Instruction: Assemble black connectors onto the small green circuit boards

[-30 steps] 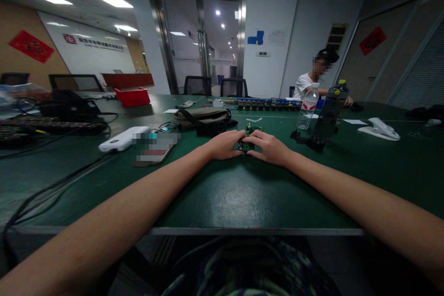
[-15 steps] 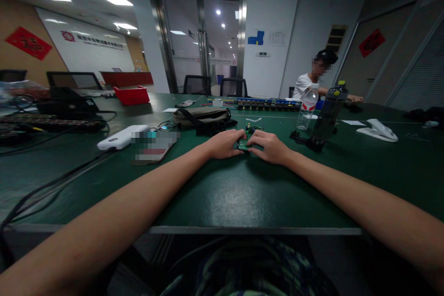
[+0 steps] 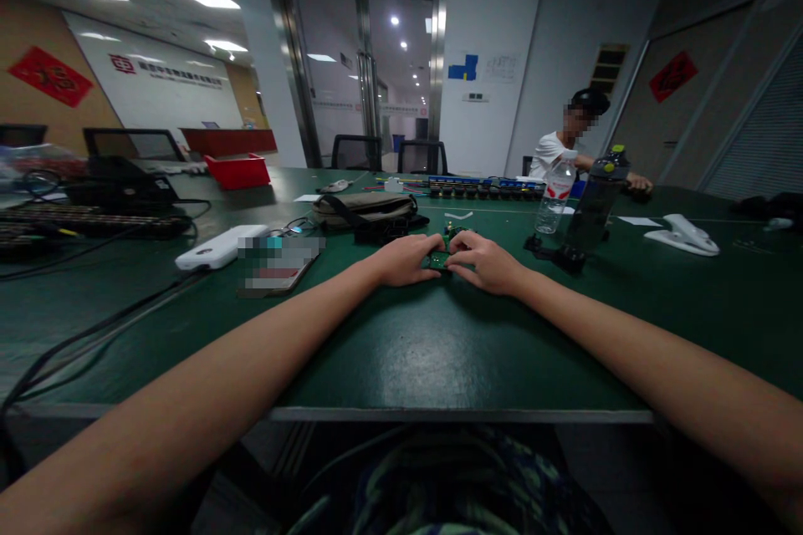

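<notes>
The left hand (image 3: pixel 406 260) pinched the left side of a small green circuit board (image 3: pixel 439 261) between thumb and fingers. The board sat directly between both hands, well in from the green table's (image 3: pixel 401 368) near edge; fingers hid its ends, so its long axis was unclear. The right hand (image 3: pixel 488 263), fingers curled, met its right side, neither hand clearly nearer.

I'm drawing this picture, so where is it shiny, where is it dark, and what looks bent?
In the head view, pale glare lies on the green tabletop, with shadow below the right hand; in the head view too, the metal door frame leans, probably from the lens, and the circuit board looks too small for details.
</notes>
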Demonstrator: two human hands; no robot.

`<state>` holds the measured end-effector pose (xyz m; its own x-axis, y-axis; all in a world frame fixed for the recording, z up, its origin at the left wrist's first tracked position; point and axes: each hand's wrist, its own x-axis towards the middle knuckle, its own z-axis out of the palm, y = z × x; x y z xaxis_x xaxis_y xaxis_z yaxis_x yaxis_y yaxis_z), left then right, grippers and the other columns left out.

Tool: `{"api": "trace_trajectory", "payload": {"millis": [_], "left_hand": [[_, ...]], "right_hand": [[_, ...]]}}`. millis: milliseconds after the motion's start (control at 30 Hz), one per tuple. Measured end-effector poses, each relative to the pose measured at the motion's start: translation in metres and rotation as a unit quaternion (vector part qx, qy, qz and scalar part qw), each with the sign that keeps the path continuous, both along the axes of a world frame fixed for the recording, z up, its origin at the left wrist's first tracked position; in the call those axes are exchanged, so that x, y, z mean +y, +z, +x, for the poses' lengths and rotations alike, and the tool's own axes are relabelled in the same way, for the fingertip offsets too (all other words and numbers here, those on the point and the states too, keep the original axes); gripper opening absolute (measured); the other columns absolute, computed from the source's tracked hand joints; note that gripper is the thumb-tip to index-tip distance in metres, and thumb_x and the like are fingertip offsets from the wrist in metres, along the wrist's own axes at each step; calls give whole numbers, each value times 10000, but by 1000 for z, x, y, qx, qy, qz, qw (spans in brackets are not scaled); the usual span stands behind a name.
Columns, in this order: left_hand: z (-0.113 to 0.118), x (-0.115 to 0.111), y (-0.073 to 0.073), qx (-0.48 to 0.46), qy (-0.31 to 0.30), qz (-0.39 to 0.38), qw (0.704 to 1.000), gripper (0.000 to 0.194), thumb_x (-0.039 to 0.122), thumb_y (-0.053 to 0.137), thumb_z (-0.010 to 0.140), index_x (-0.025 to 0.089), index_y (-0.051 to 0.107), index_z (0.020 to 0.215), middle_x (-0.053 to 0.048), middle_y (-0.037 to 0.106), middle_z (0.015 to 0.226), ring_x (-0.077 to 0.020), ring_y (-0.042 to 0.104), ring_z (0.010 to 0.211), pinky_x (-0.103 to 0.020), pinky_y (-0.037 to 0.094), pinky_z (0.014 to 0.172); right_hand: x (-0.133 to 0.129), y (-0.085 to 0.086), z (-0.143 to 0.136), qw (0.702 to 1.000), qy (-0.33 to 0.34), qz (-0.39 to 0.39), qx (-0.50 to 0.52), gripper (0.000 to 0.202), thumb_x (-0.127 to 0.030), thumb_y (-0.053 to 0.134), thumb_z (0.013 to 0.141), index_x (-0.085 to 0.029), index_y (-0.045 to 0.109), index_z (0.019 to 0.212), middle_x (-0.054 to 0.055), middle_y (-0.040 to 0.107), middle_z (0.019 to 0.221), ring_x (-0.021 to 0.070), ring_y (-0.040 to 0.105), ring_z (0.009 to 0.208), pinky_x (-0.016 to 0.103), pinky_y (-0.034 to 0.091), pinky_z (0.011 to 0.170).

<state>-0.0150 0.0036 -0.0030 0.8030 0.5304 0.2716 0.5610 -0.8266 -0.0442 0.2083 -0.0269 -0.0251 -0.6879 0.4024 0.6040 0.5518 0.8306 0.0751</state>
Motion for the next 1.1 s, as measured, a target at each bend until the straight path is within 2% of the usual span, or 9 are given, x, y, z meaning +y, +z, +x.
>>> {"api": "trace_trajectory", "payload": {"millis": [100,200,333,400,567,700,833,933,1100], "left_hand": [[-1,1,0,9,4,-1,1000,403,395,667,848,199,530,1172,-82,683,1109,-257,666,1017,-335,493,863],[-2,2,-1,10,11,-1,1000,420,401,649,863,189,540,1209,-95,676,1182,-259,655,1075,-342,491,910],[-3,5,-2,15,22,-10,1000,448,426,625,885,157,560,1238,-115,663,1244,-251,638,1132,-331,476,970],[-4,6,-3,23,31,-12,999,461,441,614,894,151,569,1250,-119,665,1250,-249,636,1141,-328,473,978],[-5,9,-4,23,20,-21,999,476,462,576,918,155,574,1282,-131,664,1271,-245,637,1157,-330,471,981],[-5,9,-5,16,9,-29,999,495,466,567,925,144,573,1301,-149,659,1281,-258,634,1163,-347,470,987],[-4,5,-3,-1,-9,-35,999,459,446,557,935,167,589,1298,-130,678,1243,-244,650,1123,-332,469,972],[-1,1,-2,-8,-32,-49,998,457,448,538,949,166,594,1304,-119,689,1200,-225,664,1077,-304,469,953],[3,-1,-3,-11,-41,-44,998,437,448,548,947,185,599,1293,-101,691,1171,-213,663,1049,-296,471,939]], "right_hand": [[1,3,2,999,-24,-19,37,169,-261,601,914,-202,747,976,81,605,1020,195,602,944,347,517,868],[4,7,9,991,-102,-38,74,193,-219,577,914,-182,735,1017,91,640,1032,202,621,970,351,500,903],[11,7,17,960,-251,-128,-7,198,-291,647,883,-174,745,1009,118,698,1006,246,646,983,371,496,895],[13,5,19,947,-274,-163,-50,263,-330,682,862,-179,741,1068,126,717,1058,255,657,1011,359,500,892],[19,1,19,958,-215,-183,-53,152,-219,686,829,-212,777,951,63,770,910,206,706,837,295,521,781],[20,-1,19,971,-186,-150,-21,221,-115,653,790,-222,782,935,43,776,836,204,713,764,300,525,748],[16,1,17,981,-143,-112,69,235,-88,622,776,-214,765,913,39,777,883,196,710,789,305,525,779],[11,6,13,977,-120,-89,149,156,-109,620,768,-176,727,860,43,747,815,176,676,722,284,514,706],[4,8,6,967,-62,-103,225,139,-88,598,728,-168,675,812,38,710,798,166,645,717,280,506,675]]}}
